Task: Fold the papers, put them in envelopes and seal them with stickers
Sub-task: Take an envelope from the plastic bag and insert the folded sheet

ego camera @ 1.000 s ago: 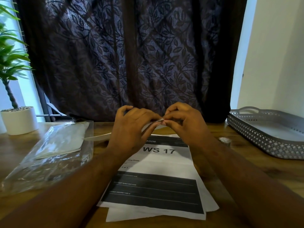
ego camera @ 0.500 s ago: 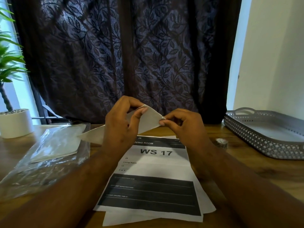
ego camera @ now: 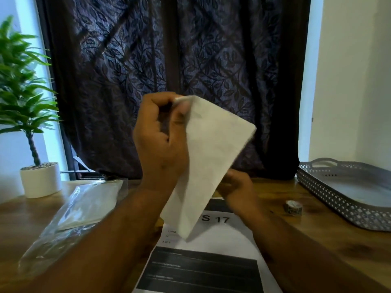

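A left hand (ego camera: pixel 160 144) pinches the top corner of a white envelope (ego camera: pixel 211 155), which hangs tilted below its fingers, above the printed papers (ego camera: pixel 211 250). The right hand (ego camera: pixel 241 193) sits behind the lower edge, and whether it grips cannot be told. Light, thin and floppy, the envelope likely handles best pinched at its edges.

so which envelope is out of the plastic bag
The white envelope gripped by the left hand, raised above the papers; the others lie inside the clear bag.
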